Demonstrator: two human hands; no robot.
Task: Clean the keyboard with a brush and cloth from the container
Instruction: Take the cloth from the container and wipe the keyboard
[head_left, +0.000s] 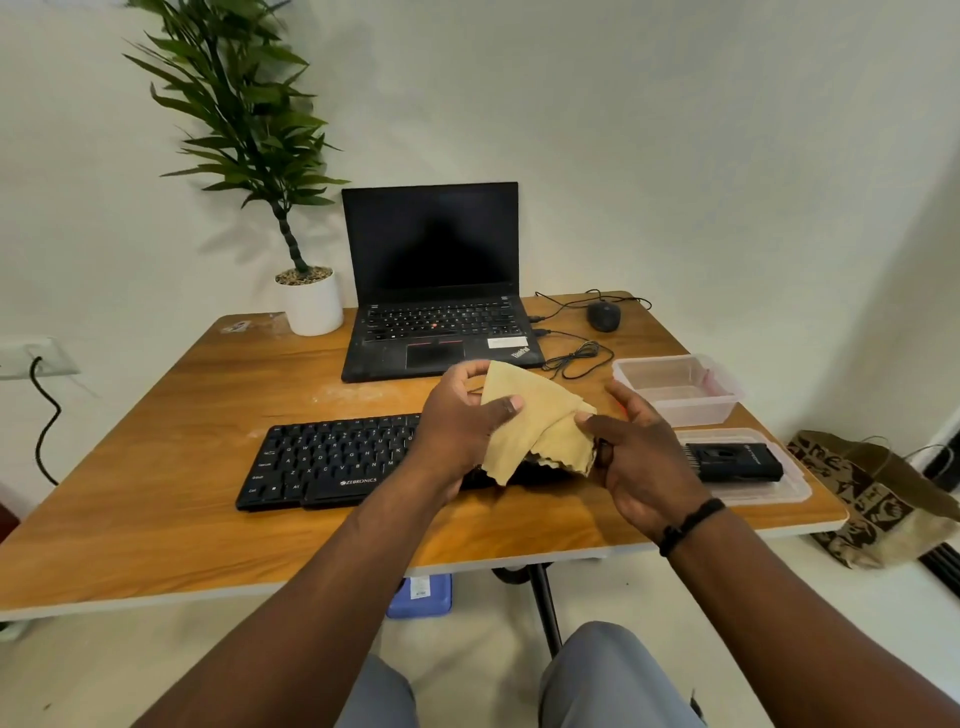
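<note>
Keyboard (332, 460), black and matte with low flat keys, lies near the front edge of a wooden table (156, 509) whose grain is warm orange-brown and whose corners are rounded. At far left a leafy plant in a smooth white pot (310, 306) stands against a pale plaster wall. Right of it an open black laptop (434, 291) sits with a dark screen. The left hand (460, 426) pinches a soft tan cloth (535, 423) between thumb and curled fingers, above the keyboard's right half. The right hand (641, 457) grips the cloth's other, wavy-edged side with thumb and fingertips. Farther right, a dark mouse (604, 316) rests by loose cables, a clear plastic container (680, 387) stands open, and its flat lid (779, 486) carries a black ribbed item, possibly the brush (732, 461). A printed paper bag (872, 504) sits on the pale floor.
</note>
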